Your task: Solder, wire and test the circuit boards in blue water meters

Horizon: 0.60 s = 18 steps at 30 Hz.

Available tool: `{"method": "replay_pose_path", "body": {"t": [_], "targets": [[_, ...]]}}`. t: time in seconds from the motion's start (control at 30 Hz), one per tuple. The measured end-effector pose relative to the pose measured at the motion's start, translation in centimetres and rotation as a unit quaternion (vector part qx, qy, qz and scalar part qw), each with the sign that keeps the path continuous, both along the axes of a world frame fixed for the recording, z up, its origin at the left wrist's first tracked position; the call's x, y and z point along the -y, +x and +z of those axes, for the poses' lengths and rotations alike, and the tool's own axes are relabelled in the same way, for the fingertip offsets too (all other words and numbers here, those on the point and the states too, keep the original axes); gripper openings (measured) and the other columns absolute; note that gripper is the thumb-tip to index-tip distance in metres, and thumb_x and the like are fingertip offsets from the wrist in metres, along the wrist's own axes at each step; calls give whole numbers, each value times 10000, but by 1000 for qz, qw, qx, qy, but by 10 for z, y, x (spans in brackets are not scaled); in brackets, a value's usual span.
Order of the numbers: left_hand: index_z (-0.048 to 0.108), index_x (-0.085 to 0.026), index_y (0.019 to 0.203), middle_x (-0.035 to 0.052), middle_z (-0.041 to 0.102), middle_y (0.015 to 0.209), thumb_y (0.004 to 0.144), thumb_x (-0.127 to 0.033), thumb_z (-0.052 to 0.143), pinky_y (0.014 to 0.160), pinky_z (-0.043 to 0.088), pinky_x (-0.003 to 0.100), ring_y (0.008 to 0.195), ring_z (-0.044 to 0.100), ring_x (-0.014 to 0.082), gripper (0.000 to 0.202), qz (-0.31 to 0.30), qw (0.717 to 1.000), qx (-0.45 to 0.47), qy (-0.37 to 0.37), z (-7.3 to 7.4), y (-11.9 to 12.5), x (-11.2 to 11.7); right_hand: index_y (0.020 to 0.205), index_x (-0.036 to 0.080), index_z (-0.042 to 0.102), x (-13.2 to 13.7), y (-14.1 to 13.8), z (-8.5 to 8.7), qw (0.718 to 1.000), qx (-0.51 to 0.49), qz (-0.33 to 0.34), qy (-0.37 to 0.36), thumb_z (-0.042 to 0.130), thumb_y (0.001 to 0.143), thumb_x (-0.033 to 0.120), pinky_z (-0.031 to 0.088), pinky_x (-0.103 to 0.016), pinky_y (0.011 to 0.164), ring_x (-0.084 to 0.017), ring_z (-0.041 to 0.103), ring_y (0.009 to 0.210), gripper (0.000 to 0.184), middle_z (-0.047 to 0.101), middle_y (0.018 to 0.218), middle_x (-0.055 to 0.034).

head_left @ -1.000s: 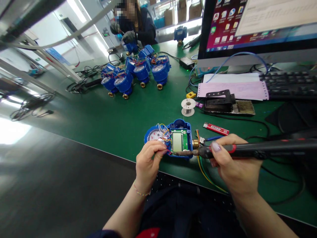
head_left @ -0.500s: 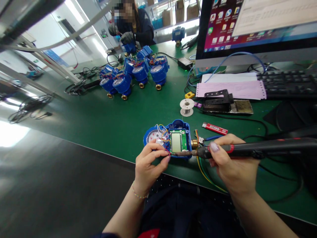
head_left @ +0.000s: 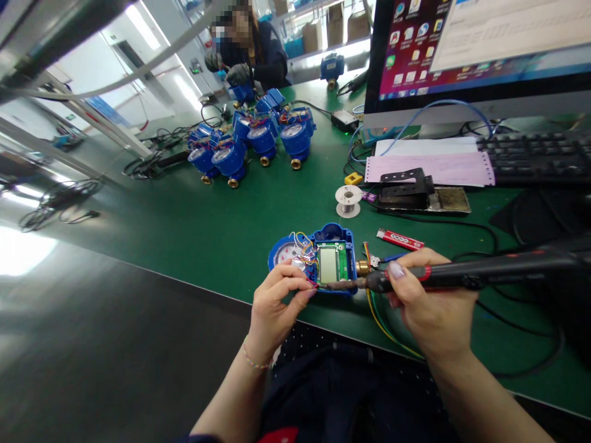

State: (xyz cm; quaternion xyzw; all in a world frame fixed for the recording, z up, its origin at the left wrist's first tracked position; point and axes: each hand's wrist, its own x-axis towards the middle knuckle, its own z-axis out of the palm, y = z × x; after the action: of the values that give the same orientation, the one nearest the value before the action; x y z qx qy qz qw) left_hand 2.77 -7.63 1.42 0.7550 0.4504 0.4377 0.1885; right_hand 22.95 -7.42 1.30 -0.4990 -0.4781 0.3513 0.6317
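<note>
The opened blue meter [head_left: 328, 266] lies on the green surface [head_left: 184, 224], display facing up. The left hand [head_left: 273, 303] has a narrow grip, thumb and forefinger pinching a thin red wire [head_left: 314, 285] at the meter's near edge. The right hand [head_left: 429, 304] grips a soldering iron [head_left: 446, 274], tip near that wire. Beyond stands 1 white spool [head_left: 348, 198].

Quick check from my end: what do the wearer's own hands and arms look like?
The left hand and right hand are both ungloved. A thin, beaded-looking bracelet circles the left wrist. The right thumbnail looks glossy. Both forearms show bare, with a dark sleeve edge at the lower left; no sleeve shows on the right.
</note>
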Motion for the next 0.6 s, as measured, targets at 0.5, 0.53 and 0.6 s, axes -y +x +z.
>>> {"method": "replay_pose_path", "body": {"t": [0.5,0.53,0.6], "targets": [[588,-169,829,32,589,854,828,-148,584,781,491,273,830,568,135,22,12,999,-30,-30,7,2,1,619,199,550,-2,-2,4,1000,-1,-7,-15,630,776,305,337,-211,359,-84,462,413,206,499,495,42],[587,-169,829,33,587,856,829,-149,584,782,489,273,831,566,135,21,10,999,-28,-33,7,1,1,617,198,550,-1,-2,4,1000,-2,-8,-16,630,776,306,334,-210,356,-83,459,410,209,499,493,42],[586,-169,831,33,583,858,831,-148,581,780,485,268,833,562,133,21,2,999,-20,-39,6,-1,1,612,196,548,-1,-2,3,1000,-1,-9,-20,628,779,305,331,-208,354,-79,450,401,214,492,485,45]]}}
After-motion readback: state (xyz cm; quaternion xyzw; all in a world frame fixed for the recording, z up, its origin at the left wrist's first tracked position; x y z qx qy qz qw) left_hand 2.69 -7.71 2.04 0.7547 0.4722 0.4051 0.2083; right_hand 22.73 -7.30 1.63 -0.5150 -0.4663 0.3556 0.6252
